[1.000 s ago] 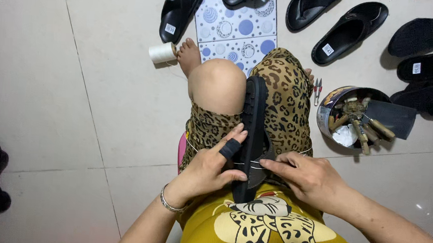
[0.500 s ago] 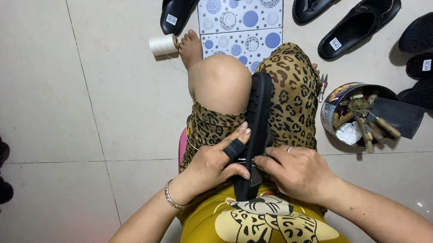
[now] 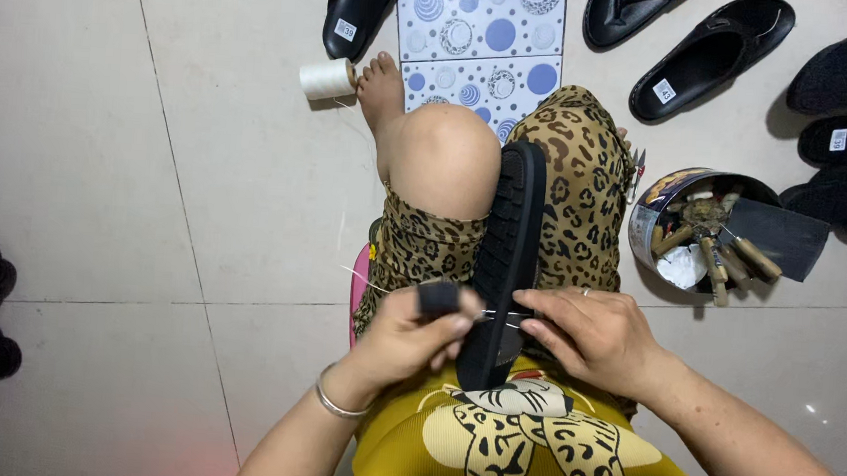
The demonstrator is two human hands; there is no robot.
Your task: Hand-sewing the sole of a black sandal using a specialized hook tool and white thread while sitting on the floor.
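L hand [image 3: 416,328] prob. touching sole [image 3: 507,258], its right.

Shoemaking workshop; sandals [image 3: 711,58], tin of tools [image 3: 707,241]

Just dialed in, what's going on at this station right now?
A seated person holds a black sandal sole on edge between the knees. The left hand grips a small black block against its side; the right hand works at the opposite side, where a thin metal needle-like tool shows. A thread spool, a tin of wooden-handled tools and finished sandals lie on the floor.
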